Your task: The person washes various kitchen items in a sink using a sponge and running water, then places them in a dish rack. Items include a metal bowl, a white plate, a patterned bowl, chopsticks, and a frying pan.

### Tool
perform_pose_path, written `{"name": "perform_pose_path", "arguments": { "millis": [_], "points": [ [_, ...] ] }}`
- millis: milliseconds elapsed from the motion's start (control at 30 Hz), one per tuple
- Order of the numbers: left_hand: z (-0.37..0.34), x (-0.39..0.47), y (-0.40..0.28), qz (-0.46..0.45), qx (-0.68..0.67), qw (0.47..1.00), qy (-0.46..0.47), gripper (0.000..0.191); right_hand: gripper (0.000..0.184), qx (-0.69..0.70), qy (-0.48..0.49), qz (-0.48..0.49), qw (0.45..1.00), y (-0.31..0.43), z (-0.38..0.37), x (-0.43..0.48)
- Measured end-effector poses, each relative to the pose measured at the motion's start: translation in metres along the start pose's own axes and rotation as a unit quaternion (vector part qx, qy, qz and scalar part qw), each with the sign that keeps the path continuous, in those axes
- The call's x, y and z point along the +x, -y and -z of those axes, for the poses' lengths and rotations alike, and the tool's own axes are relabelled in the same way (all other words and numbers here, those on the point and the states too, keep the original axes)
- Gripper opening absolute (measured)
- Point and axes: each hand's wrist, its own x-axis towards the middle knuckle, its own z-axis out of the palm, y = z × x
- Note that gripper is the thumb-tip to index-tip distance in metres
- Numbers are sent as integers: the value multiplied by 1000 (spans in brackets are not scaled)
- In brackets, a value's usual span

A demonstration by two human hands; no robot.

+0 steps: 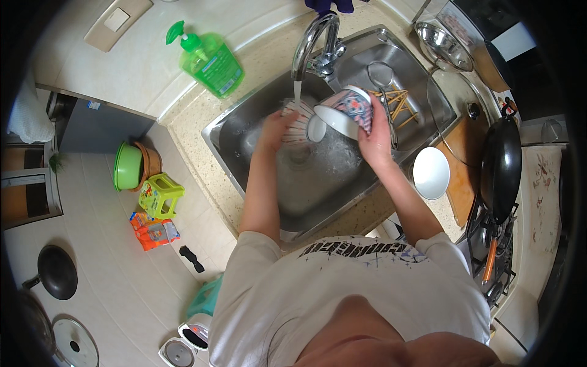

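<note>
My left hand (275,130) grips a striped bowl (296,126) under the water running from the chrome faucet (300,50). The bowl is tipped on its side, its white foot ring facing right. In my right hand (378,137) is a bowl with a blue and red pattern (355,108), tilted, its white rim towards the striped bowl. Both are over the left basin of the stainless steel sink (302,197), where water splashes below. The right basin (355,69) holds several wooden chopsticks (406,108) and a metal strainer ladle (380,73).
A green pump bottle (213,64) stands behind the sink. To the right are a white bowl (431,173), a wooden cutting board (463,169), a glass lid (458,101), a steel bowl (442,43) and a black wok (502,169) by the gas stove (486,247).
</note>
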Motion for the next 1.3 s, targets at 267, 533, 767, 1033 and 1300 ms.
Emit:
{"name": "perform_pose_path", "arguments": {
  "millis": [267,533,767,1033,1300],
  "points": [
    [5,34,18,72,-316,946,13,43,58,152,28,-184,971,-26,30,-32],
    [1,25,31,5,-335,937,-95,42,61,267,81,-319,906,-20,22,-39],
    [-33,-31,3,-168,456,867,-108,22,54,322,78,-379,864,-6,20,-23],
    [-50,-63,-14,-261,793,546,-73,12,46,463,207,-484,713,-6,-9,27],
    [-29,-72,-9,-410,683,603,-35,17,37,378,339,-537,673,-23,-56,41]
  ]
}}
